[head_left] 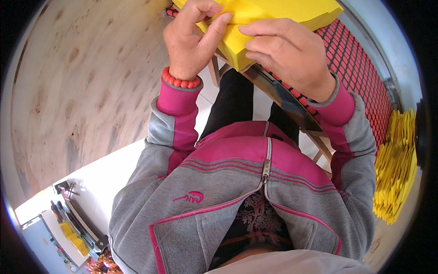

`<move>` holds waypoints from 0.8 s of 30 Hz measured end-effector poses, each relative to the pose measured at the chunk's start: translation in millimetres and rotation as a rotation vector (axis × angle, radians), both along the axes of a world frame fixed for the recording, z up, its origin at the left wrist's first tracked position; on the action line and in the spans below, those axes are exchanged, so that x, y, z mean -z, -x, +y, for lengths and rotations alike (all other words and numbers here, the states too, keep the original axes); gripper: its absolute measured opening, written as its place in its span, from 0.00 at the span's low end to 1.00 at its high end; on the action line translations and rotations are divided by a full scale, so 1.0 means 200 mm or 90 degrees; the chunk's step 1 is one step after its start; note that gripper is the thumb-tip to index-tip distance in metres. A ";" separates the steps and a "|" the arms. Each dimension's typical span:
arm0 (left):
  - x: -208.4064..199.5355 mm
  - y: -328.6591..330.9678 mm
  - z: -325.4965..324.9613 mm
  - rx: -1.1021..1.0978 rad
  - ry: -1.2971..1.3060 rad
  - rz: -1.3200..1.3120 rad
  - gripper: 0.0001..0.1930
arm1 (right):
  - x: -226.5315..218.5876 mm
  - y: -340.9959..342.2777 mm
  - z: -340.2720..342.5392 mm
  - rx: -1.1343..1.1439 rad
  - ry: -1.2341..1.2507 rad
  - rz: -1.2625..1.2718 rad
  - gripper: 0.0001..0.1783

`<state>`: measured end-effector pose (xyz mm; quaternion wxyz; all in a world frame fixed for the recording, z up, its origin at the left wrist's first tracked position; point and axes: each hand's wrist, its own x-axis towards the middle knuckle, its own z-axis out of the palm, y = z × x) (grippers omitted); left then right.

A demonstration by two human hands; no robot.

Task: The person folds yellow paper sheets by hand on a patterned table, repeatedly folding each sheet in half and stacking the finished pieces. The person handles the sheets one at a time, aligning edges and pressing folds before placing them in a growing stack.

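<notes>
A bright yellow folded piece, fabric- or paper-like with box-like creased sides, lies at the top of the view, and its far part runs out of the picture. My left hand is closed at its left part, thumb and fingertips pinching the yellow material near a crease. My right hand is at the right of the near corner, which points down toward me. Its fingers are stretched out and slightly apart, their tips over or against the yellow side; whether they press on it I cannot tell.
Under the yellow piece is a wooden-framed stand with a red and black netted cover. At the right hangs or stands a thick stack of yellow folded pieces. A large wooden board fills the left. Lower left is a rack with small items.
</notes>
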<state>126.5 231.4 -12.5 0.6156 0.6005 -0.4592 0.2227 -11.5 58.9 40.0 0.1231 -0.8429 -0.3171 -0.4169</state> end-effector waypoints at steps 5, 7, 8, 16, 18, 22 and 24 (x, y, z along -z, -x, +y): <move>0.05 0.00 0.00 0.078 0.017 0.102 0.06 | -0.07 0.08 0.02 0.015 0.000 0.046 0.11; 0.09 -0.01 0.00 0.155 0.053 0.182 0.11 | -0.09 0.20 0.01 0.047 -0.061 0.146 0.09; 0.11 -0.02 0.01 0.159 0.056 0.153 0.08 | -0.05 0.28 0.03 0.034 -0.073 0.216 0.09; 0.11 -0.12 0.09 0.202 -0.063 0.029 0.08 | 0.66 0.76 0.00 0.187 -0.254 0.718 0.06; 0.08 -0.10 0.09 0.161 -0.101 0.017 0.10 | 0.85 0.79 -0.05 0.302 -0.251 0.519 0.10; 0.02 -0.08 0.07 0.144 -0.143 -0.003 0.11 | 1.13 0.81 -0.16 0.541 -0.193 0.399 0.17; 0.01 -0.09 0.06 0.148 -0.160 0.004 0.10 | 1.26 0.76 -0.21 0.579 -0.129 0.311 0.17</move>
